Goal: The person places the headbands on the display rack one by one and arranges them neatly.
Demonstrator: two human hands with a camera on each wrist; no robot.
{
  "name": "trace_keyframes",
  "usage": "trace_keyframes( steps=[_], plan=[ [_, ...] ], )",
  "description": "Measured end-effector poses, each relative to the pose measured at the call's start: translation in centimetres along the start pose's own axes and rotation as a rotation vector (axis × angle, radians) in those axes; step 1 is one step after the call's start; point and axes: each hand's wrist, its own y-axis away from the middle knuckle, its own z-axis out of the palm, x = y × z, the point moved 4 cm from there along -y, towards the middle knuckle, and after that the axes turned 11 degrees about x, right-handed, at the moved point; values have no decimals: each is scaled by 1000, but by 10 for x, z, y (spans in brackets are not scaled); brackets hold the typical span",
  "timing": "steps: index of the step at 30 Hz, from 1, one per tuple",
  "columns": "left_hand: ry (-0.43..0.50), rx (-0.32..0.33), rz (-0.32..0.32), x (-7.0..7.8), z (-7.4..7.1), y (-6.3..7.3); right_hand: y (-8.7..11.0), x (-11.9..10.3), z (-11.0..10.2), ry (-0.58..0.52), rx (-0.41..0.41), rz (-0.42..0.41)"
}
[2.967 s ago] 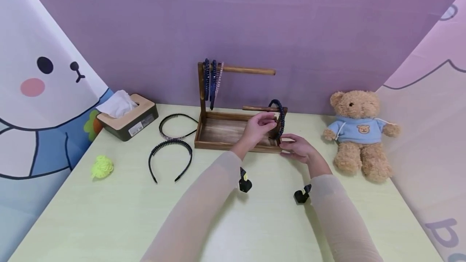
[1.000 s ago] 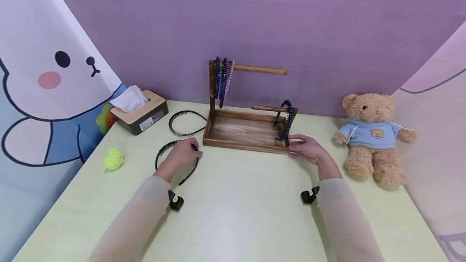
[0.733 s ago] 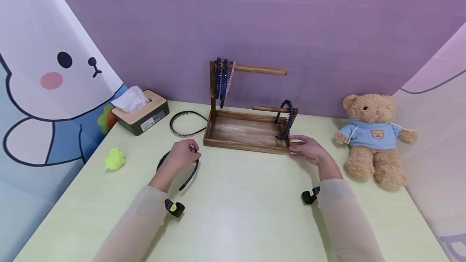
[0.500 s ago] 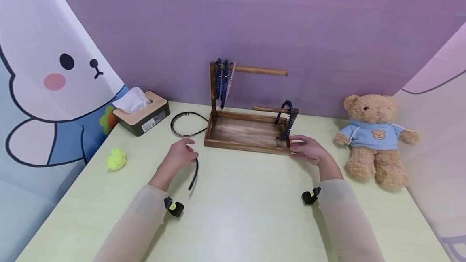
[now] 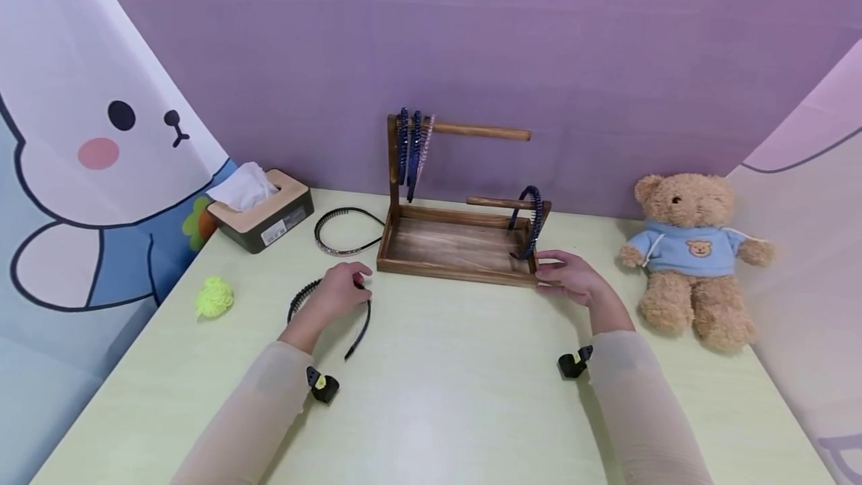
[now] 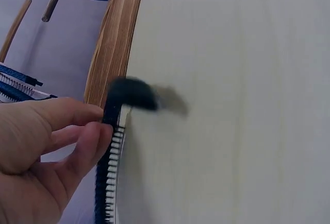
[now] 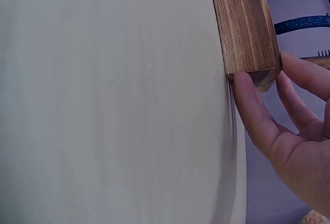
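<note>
My left hand (image 5: 334,292) pinches a dark toothed headband (image 6: 105,183) between thumb and fingers, over the table left of the wooden headband rack (image 5: 458,275). One leg of that headband points toward me in the head view; the hand covers part of its arch. My right hand (image 5: 568,276) grips the rack's front right corner, its fingertips at the edges of the wooden end (image 7: 247,44). A dark blue headband (image 5: 535,223) hangs on the rack's lower peg (image 5: 494,201). Two blue headbands (image 5: 414,156) and a pink one (image 5: 427,144) hang on the upper peg (image 5: 481,130).
Another black headband (image 5: 323,234) lies left of the rack. A tissue box (image 5: 266,219) stands at the back left, with a yellow-green scrunchy ball (image 5: 215,298) in front of it. A teddy bear (image 5: 697,257) in a blue top sits on the right.
My left hand has moved left from the headband on the lower peg and taken hold of the nearer headband on the table, tilting it. My right hand has stayed at the rack's corner.
</note>
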Motion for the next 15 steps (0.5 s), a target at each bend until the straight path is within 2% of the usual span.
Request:
trace_keyframes(
  steps=[6,11,15],
  plan=[
    [85,30,-12,-5,-11,2,1,1,0,8,2,3],
    [124,69,37,-26,-37,3,1,1,1,6,1,6],
    [90,79,43,-47,-57,3,0,0,0,13,0,4]
  ],
)
